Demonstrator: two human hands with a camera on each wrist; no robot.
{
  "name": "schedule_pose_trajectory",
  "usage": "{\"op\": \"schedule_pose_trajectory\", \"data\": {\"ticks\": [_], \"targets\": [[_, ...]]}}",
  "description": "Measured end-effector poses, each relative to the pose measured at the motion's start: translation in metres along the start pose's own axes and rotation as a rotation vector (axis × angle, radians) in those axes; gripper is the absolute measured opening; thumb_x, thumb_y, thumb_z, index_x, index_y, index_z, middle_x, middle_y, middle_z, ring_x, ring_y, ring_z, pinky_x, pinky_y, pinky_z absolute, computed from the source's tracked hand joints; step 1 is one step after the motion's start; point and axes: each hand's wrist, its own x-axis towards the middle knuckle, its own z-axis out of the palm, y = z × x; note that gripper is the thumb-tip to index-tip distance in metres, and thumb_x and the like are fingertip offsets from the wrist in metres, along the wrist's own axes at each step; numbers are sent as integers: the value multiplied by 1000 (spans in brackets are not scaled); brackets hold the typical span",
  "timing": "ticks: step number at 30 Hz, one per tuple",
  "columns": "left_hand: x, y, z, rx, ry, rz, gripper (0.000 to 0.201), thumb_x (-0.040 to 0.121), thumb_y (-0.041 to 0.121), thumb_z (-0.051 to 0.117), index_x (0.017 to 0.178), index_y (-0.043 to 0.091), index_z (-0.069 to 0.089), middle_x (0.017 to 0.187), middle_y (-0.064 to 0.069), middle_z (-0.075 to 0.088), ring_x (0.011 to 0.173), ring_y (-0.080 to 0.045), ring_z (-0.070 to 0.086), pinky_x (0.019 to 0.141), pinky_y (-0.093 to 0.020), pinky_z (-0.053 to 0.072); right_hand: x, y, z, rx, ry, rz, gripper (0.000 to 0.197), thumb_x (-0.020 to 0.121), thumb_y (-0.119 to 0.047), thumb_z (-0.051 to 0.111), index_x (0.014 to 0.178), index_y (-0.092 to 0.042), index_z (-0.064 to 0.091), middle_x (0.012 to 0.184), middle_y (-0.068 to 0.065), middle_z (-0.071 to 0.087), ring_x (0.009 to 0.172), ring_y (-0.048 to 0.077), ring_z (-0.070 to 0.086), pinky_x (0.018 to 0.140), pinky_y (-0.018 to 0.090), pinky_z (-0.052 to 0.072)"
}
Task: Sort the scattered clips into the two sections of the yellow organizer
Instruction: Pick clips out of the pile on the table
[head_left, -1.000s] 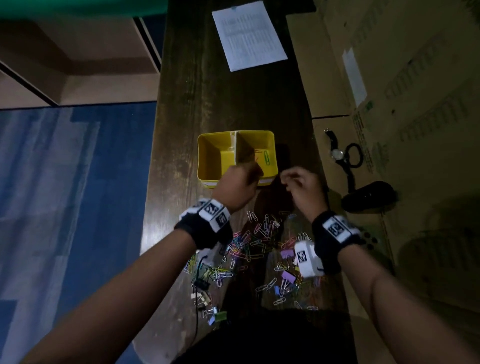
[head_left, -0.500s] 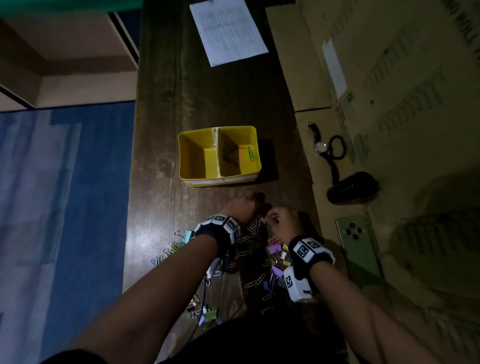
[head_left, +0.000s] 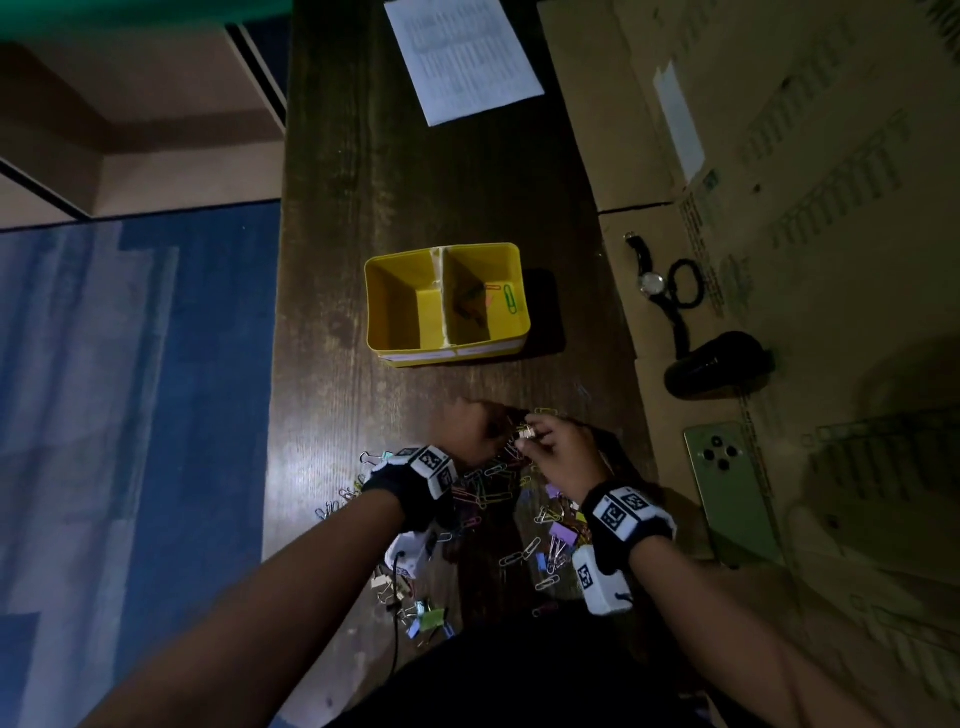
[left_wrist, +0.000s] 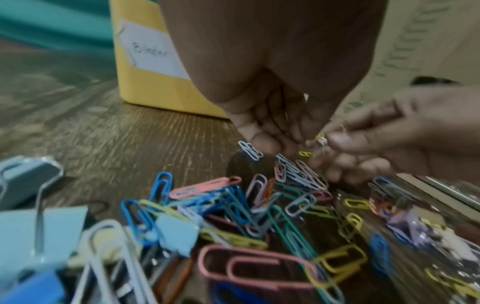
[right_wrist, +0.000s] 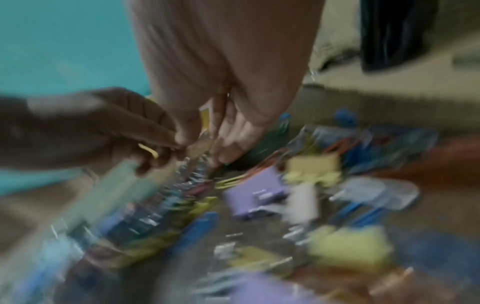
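The yellow organizer stands on the dark wooden table, with several paper clips in its right section. Nearer to me lies a scattered pile of coloured paper clips and binder clips. Both hands meet over the pile's far edge. My right hand pinches a small yellow binder clip between thumb and finger. My left hand has its fingers curled down onto the pile, and a yellow paper clip shows between them. The right wrist view is badly blurred.
A printed sheet lies at the table's far end. Flattened cardboard to the right carries a wristwatch, a black hair tie, a black object and a green phone. Blue floor lies past the left edge.
Both hands have drawn back from the organizer's front edge to the clip pile. The right hand has picked up a small yellow binder clip.
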Motion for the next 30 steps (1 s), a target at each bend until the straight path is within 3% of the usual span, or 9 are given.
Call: {"op": "schedule_pose_trajectory", "data": {"ticks": [4, 8, 13, 15, 18, 22, 25, 27, 30], "targets": [[-3, 5, 1, -17, 55, -13, 23, 87, 21, 60, 104, 8, 66, 100, -15, 69, 87, -32, 66, 71, -34, 49, 0, -1, 9, 86, 59, 63, 27, 87, -14, 66, 113, -6, 64, 85, 5, 67, 83, 19, 65, 78, 29, 52], [-3, 5, 5, 2, 35, 10, 27, 88, 19, 58, 111, 6, 64, 103, -17, 68, 89, -33, 65, 72, -35, 50, -4, 4, 4, -165, 5, -9, 25, 89, -15, 63, 113, -8, 66, 103, 13, 69, 95, 25, 65, 81, 25, 48], [0, 10, 7, -23, 14, -10, 26, 90, 18, 59, 112, 5, 64, 103, -14, 69, 94, -27, 65, 71, -20, 39, -6, 8, -9, -187, -108, 26, 38, 93, -6, 53, 130, -15, 57, 123, 10, 64, 107, 22, 63, 87, 23, 48], [-1, 11, 7, -35, 53, -46, 27, 89, 20, 60, 112, 5, 63, 105, -14, 68, 94, -28, 65, 74, -24, 45, -5, 6, -13, -237, -164, 44, 41, 93, -6, 50, 133, -16, 54, 124, 8, 62, 107, 22, 62, 83, 23, 48], [-3, 9, 6, -56, 80, -104, 24, 87, 23, 62, 106, 8, 65, 101, -13, 69, 90, -27, 66, 78, -35, 55, 7, 6, -15, -208, -56, 16, 40, 92, -9, 54, 132, -18, 55, 122, 10, 62, 105, 23, 62, 83, 27, 49], [-10, 2, 5, -67, 61, -15, 19, 85, 21, 63, 97, 9, 70, 90, -11, 71, 79, -25, 68, 71, -33, 56, 25, 1, -25, 15, 10, -34, 42, 91, -16, 60, 132, -12, 53, 117, 6, 66, 99, 14, 63, 88, 29, 49], [-11, -6, 9, -24, 16, 25, 23, 86, 30, 59, 92, 10, 70, 81, -8, 71, 71, -23, 68, 65, -31, 56, 33, 5, -33, 58, -16, -90, 49, 91, -6, 56, 138, -14, 46, 114, 1, 66, 100, 13, 63, 90, 30, 50], [-10, -10, 12, 4, -19, 22, 28, 84, 34, 54, 96, 14, 68, 83, -6, 71, 74, -23, 68, 66, -35, 58, 37, 13, -37, -14, 78, -101, 45, 90, 1, 52, 132, -13, 53, 116, 5, 66, 101, 15, 62, 91, 30, 51], [-9, -10, 15, 7, -6, -21, 28, 86, 23, 59, 113, 22, 52, 92, -5, 68, 77, -25, 66, 65, -41, 59, 32, 18, -42, -229, 154, -150, 35, 89, -4, 58, 122, -13, 62, 122, 5, 57, 107, 20, 55, 93, 25, 42]]}}
